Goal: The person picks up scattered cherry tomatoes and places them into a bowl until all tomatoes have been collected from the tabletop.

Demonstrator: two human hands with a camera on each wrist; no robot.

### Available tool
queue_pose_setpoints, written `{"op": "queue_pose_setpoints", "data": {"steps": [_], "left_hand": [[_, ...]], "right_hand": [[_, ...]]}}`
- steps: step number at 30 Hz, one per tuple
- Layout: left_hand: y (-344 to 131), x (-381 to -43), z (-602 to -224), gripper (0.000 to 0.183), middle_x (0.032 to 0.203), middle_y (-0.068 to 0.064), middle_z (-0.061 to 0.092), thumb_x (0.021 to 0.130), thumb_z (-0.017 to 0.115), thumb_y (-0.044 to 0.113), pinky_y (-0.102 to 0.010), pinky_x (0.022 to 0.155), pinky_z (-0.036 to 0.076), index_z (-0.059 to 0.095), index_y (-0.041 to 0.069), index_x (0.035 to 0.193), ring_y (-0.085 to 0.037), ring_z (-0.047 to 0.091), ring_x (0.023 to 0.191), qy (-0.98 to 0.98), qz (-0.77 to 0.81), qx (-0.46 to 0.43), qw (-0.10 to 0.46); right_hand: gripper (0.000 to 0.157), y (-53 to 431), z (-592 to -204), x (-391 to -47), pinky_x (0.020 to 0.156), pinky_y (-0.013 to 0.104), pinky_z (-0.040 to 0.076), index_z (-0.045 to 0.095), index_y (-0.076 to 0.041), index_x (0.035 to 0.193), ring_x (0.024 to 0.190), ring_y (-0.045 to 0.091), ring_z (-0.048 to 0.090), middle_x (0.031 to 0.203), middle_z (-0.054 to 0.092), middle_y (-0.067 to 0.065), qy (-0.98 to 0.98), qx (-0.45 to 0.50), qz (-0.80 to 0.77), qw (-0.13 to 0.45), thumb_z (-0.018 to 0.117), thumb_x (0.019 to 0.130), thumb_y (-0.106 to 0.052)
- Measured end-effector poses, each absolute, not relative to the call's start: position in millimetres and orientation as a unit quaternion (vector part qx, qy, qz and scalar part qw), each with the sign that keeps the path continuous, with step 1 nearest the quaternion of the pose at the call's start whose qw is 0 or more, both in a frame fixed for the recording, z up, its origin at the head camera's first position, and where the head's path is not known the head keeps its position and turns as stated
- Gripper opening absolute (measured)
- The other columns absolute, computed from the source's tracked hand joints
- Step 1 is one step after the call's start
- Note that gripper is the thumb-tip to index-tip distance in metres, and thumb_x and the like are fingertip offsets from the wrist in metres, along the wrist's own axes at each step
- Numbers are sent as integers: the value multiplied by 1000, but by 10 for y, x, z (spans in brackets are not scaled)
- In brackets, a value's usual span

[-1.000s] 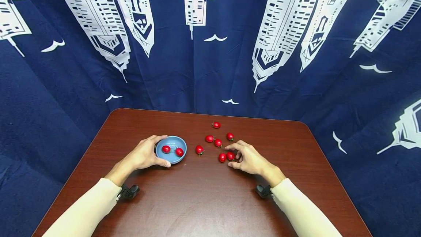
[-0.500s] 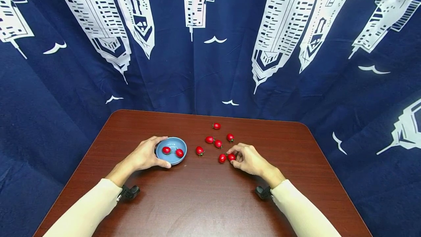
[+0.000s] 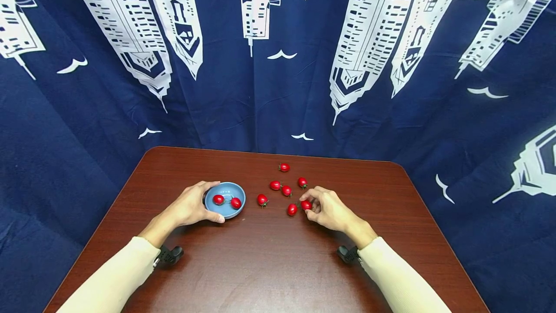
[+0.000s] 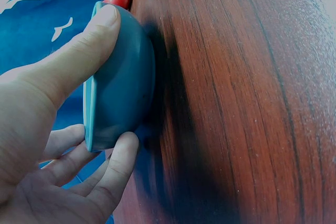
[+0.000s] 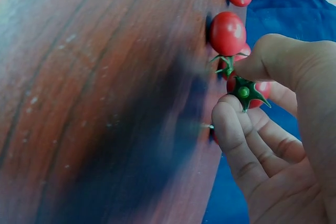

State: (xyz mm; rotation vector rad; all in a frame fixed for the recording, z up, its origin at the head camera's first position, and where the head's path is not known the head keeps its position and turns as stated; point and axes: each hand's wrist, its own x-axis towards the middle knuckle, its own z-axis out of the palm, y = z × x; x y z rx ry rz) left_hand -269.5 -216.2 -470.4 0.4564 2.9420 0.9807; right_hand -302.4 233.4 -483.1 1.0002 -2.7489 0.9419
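Observation:
My left hand [image 3: 191, 205] grips the side of a small blue bowl [image 3: 226, 212], with the thumb along the near rim and the fingers round the far side. Two cherry tomatoes lie in the bowl, one [image 3: 218, 199] nearer the hand and one [image 3: 236, 203] to its right. My right hand [image 3: 329, 210] pinches a cherry tomato [image 5: 257, 94] between thumb and fingers, its green calyx facing the right wrist camera. Just left of those fingertips another cherry tomato [image 3: 292, 209] lies on the table.
Several more cherry tomatoes, among them one [image 3: 262, 200] near the bowl and one [image 3: 284, 167] farthest back, lie on the brown wooden table [image 3: 260, 264]. A blue curtain [image 3: 226, 100] with white building prints hangs behind the table's far edge.
The right hand's fingers have closed on the cherry tomato, which has shifted slightly right, away from its neighbour. The left hand and bowl have stayed in place.

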Motion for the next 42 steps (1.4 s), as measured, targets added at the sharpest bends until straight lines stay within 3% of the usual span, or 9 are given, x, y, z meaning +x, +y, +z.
{"op": "queue_pose_setpoints", "data": {"steps": [14, 42], "left_hand": [[-2161, -2698, -4717, 116, 154, -25, 72, 73, 113, 44, -63, 120, 58, 60, -1, 165, -42, 72, 137, 938, 313, 147, 5], [-2146, -2666, -4696, 116, 153, -26, 72, 72, 114, 43, -63, 120, 58, 61, -2, 164, -43, 72, 137, 940, 310, 146, 4]], "right_hand": [[34, 2129, -4659, -2998, 73, 27, 66, 79, -7, 120, 83, 18, 74, 104, 73, 4, -886, 345, 308, 44, 84, 89, 3], [32, 1243, -4409, -3042, 77, 19, 64, 78, -7, 126, 84, 15, 73, 109, 73, 6, -860, 419, 289, 29, 83, 95, -1]]}}
